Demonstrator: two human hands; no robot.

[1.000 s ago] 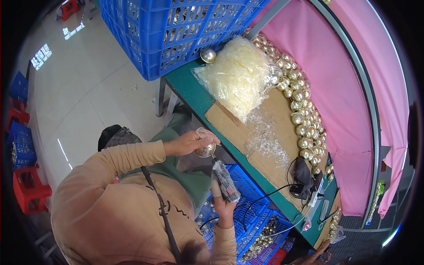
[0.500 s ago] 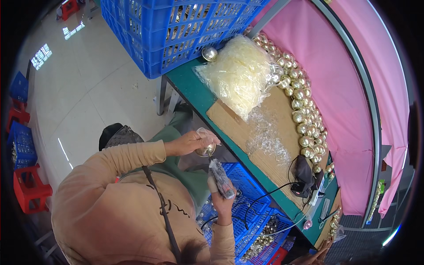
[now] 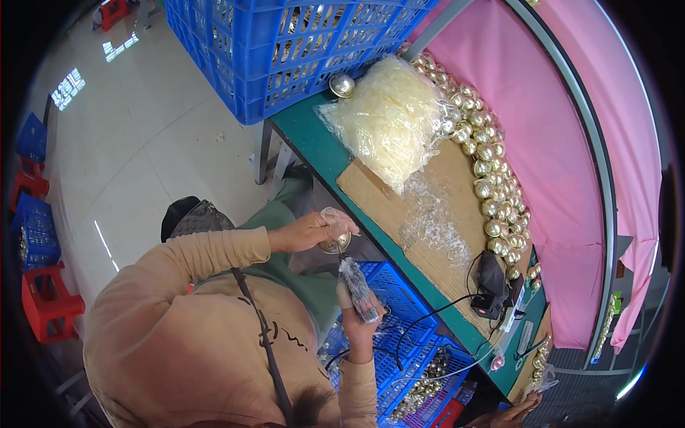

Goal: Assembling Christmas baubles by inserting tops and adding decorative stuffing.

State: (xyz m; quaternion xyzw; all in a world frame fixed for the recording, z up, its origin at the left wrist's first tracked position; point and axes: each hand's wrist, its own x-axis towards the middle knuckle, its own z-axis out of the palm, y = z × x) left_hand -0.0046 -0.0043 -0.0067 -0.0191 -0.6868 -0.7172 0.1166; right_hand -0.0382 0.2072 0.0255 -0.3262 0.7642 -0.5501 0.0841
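My left hand (image 3: pixel 312 231), closed, holds a shiny gold ball ornament (image 3: pixel 332 245) from above, over the gap beside the table. A loop of clear ribbon or film shows at its fingers. My right hand (image 3: pixel 359 322) is wrapped round a grey, film-covered hand tool (image 3: pixel 357 289). The tool's narrow tip meets the ball or sits very close to it; its exact kind is unclear. Below the tool are blue crates, one with gold balls inside.
A green table (image 3: pixel 321 153) bears cardboard (image 3: pixel 371 200), a bag of pale strips (image 3: pixel 389 118), heaped gold balls (image 3: pixel 492 185) and a black corded device (image 3: pixel 489 285). A tall blue crate (image 3: pixel 250 64) rises behind. Another person's hand (image 3: pixel 521 412) is at lower right. Red stools (image 3: pixel 50 303) stand left.
Both my hands keep their holds, and the tool tip stays at the ball. At lower right the other person's hand has shifted. The whole view has moved slightly.
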